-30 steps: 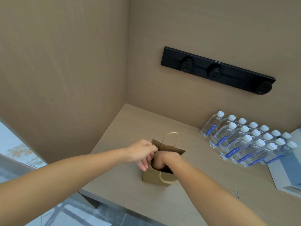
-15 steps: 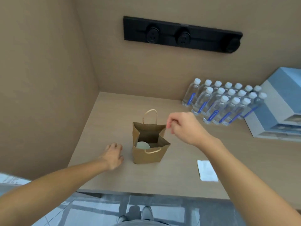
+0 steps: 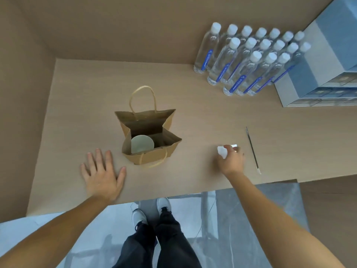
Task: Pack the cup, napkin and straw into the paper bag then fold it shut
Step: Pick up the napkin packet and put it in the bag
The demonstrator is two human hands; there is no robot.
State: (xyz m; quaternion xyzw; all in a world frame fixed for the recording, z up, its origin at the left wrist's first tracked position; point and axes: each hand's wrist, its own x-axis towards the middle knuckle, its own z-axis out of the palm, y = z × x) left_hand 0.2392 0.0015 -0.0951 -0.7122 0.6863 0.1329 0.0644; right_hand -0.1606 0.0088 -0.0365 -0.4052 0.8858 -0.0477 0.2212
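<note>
A brown paper bag [image 3: 148,157] with twine handles stands open in the middle of the counter [image 3: 193,113]. Inside it, at the near left, I see the pale round top of the cup [image 3: 142,145]. My left hand [image 3: 101,174] lies flat on the counter just left of the bag, fingers spread, holding nothing. My right hand [image 3: 230,159] is down on the white napkin [image 3: 222,151], right of the bag, with its fingers pinching the napkin's edge; most of the napkin is hidden under the hand. The thin dark straw [image 3: 252,149] lies on the counter right of that hand.
Several water bottles [image 3: 245,60] with white caps stand in rows at the back right. Stacked blue and white boxes [image 3: 324,70] sit at the far right. Tan walls close the counter at the back and left. The counter's front edge is just behind my hands.
My right hand has dropped from beside the bag's mouth to the napkin on the right. My left hand has flattened out beside the bag. The camera has tilted down.
</note>
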